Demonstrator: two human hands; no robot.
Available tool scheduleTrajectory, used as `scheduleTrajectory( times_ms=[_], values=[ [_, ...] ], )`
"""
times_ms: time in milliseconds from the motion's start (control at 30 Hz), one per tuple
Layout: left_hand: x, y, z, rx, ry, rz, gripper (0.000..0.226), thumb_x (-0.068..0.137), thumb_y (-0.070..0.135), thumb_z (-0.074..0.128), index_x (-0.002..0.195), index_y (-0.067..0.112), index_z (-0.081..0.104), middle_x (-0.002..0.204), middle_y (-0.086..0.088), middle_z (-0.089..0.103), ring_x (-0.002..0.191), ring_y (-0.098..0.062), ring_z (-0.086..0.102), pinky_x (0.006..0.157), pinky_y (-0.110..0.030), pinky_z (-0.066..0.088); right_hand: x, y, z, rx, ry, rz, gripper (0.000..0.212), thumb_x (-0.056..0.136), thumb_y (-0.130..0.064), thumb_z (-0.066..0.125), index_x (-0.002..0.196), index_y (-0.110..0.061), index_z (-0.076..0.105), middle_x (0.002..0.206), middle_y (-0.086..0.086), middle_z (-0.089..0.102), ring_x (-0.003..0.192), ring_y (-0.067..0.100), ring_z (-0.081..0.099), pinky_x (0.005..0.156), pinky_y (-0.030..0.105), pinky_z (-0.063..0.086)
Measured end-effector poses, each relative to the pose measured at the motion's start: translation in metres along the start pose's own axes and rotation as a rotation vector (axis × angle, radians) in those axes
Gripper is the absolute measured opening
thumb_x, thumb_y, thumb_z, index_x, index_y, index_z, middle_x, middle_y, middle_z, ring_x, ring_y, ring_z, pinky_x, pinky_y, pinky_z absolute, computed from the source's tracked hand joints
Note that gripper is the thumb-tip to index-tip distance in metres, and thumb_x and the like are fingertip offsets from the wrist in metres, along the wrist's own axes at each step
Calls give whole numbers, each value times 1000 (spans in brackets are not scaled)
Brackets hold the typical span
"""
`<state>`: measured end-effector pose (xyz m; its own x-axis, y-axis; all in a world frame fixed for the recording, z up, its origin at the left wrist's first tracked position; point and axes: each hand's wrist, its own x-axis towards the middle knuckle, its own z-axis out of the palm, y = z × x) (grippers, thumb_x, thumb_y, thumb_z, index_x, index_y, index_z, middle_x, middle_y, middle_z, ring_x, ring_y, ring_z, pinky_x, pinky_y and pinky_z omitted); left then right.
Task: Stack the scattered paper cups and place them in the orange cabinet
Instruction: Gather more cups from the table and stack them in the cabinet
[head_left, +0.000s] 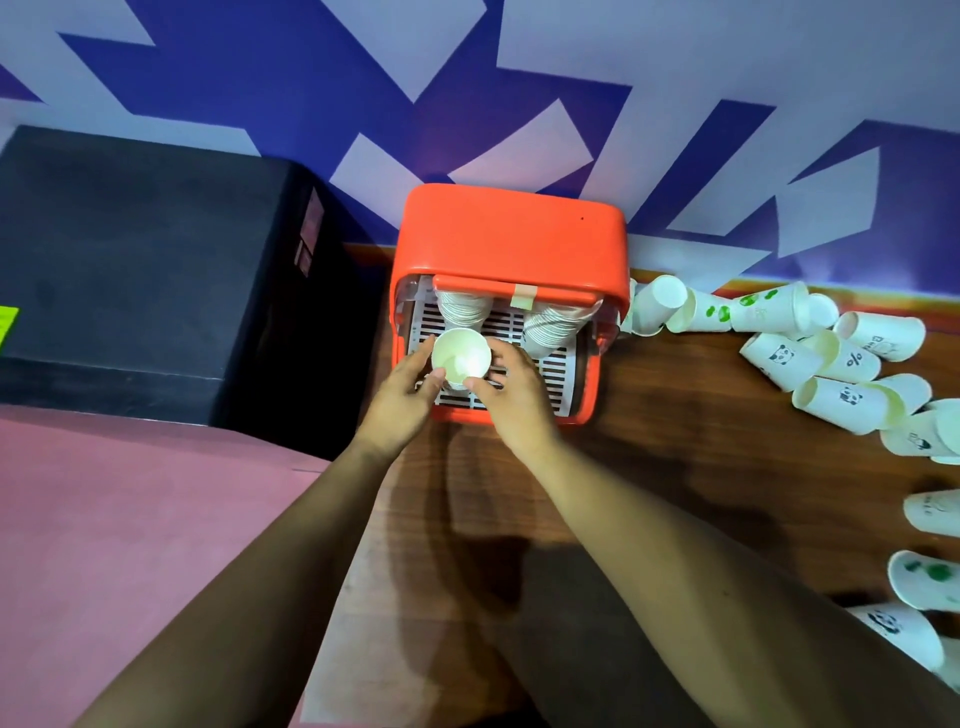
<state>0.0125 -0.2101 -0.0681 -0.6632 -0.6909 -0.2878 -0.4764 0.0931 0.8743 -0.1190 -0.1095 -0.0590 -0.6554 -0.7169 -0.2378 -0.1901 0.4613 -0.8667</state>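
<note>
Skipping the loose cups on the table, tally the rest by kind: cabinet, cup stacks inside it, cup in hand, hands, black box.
Cabinet: 1
Cup stacks at the back of its rack: 2
Held cup: 1
Hands: 2, left hand and right hand, both gripping that cup
Black box: 1
Total: 7

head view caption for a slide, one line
Left hand and right hand hold a paper cup at the open orange cabinet.
</note>
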Motion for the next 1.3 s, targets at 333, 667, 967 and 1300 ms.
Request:
scheduleTrajectory(
  times_ms=[333,667,967,1300],
  values=[
    [-25,20,6,70,119,-47,45,96,32,57,140,20,52,138,-1,54,123,-12,55,108,-38,47,-23,-5,-30,-85,3,5,45,90,-25,67,132,-11,57,132,3,59,122,15,55,102,35,46],
    [-58,90,81,313,-116,259,23,94,16,64,115,10,61,110,-3,56,95,-19,62,79,-29,52,-51,46,-204,-511,10,38,35,89,-26,65,122,-11,64,121,4,63,110,22,61,96,36,49],
    [32,186,210,429,-151,269,43,92,18,63,131,4,53,129,-17,50,123,-33,50,107,-35,38,25,80,-309,-778,55,64,58,89,-29,60,139,-4,45,138,15,47,130,32,44,110,43,38],
    [139,181,262,554,-51,122,66,90,28,67,148,16,40,149,-12,41,136,-34,42,112,-42,38,102,123,-306,-903,-39,-129,65,84,-18,65,141,-7,38,147,11,41,133,31,41,108,39,38]
  ],
)
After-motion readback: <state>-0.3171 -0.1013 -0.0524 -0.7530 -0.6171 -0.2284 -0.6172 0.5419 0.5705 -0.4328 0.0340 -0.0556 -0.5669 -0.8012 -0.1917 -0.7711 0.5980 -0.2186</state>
